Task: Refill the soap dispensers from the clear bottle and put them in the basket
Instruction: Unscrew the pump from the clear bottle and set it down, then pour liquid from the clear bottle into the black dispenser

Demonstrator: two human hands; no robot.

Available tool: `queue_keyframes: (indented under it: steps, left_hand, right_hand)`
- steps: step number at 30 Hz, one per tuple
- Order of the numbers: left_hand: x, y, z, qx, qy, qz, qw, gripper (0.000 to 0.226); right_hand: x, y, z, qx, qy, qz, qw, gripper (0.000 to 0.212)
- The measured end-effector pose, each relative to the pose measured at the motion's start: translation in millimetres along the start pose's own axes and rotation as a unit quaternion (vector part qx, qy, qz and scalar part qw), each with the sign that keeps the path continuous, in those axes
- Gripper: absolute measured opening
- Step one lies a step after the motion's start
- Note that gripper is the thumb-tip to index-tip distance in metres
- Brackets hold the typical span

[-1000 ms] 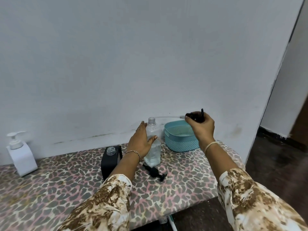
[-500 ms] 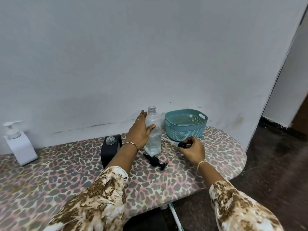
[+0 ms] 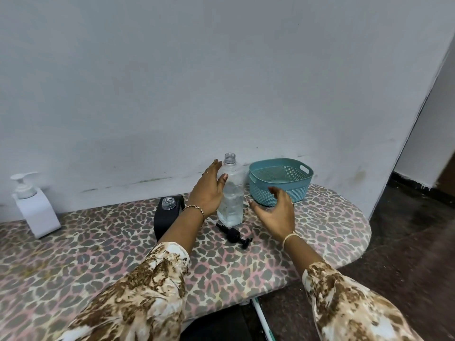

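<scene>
The clear bottle stands uncapped on the leopard-print board, partly filled with clear liquid. My left hand wraps its left side, thumb in front and fingers behind. My right hand hovers just right of the bottle, fingers spread and empty. A black soap dispenser with an open neck stands left of my left wrist. Its black pump lies on the board in front of the bottle. The teal basket sits empty at the back right. A white dispenser with its pump on stands at the far left.
The padded leopard-print board ends in a rounded right edge, with dark floor beyond it. A grey wall runs directly behind the objects. My patterned sleeves cover the near edge of the board.
My right hand came down from above the basket to the board with a small black cap, and is now open and empty beside the bottle. My left hand stayed on the bottle.
</scene>
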State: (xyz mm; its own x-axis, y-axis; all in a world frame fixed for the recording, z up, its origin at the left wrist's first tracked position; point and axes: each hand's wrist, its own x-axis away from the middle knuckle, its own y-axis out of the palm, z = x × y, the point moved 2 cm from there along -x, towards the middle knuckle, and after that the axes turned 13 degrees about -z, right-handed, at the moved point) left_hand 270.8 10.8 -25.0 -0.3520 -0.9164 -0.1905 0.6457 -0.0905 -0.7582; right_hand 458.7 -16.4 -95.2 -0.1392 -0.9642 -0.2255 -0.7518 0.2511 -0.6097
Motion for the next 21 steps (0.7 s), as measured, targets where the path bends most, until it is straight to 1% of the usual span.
queue_keyframes:
  steps: [4,6,9,11,13,16,21]
  left_hand:
    - [0,-1,5,0.002,-0.009,-0.005,1.0,0.055]
    - [1,-3,8,-0.007,-0.012,-0.012,1.0,0.056]
    - [7,-10,11,-0.029,-0.004,0.01,1.0,0.056]
    - [16,-21,11,-0.052,-0.001,0.05,0.997,0.056]
    - [27,-33,8,-0.058,-0.012,0.095,0.994,0.057]
    - [46,-47,-7,-0.044,-0.057,0.139,0.988,0.063]
    - [75,-48,-40,-0.005,-0.167,0.158,0.973,0.079]
  right_hand:
    - [-14,19,-39,-0.114,0.002,-0.054,0.992,0.103]
    - [-20,31,-53,-0.158,-0.002,-0.061,0.986,0.107]
    - [-25,46,-62,-0.182,0.0,-0.066,0.981,0.1]
    - [-28,53,-63,-0.183,0.008,-0.055,0.982,0.1]
    - [-30,58,-61,-0.187,0.012,-0.025,0.982,0.095]
    - [-32,64,-61,-0.201,0.025,0.008,0.979,0.085]
    - [-31,67,-65,-0.23,0.04,0.031,0.972,0.076]
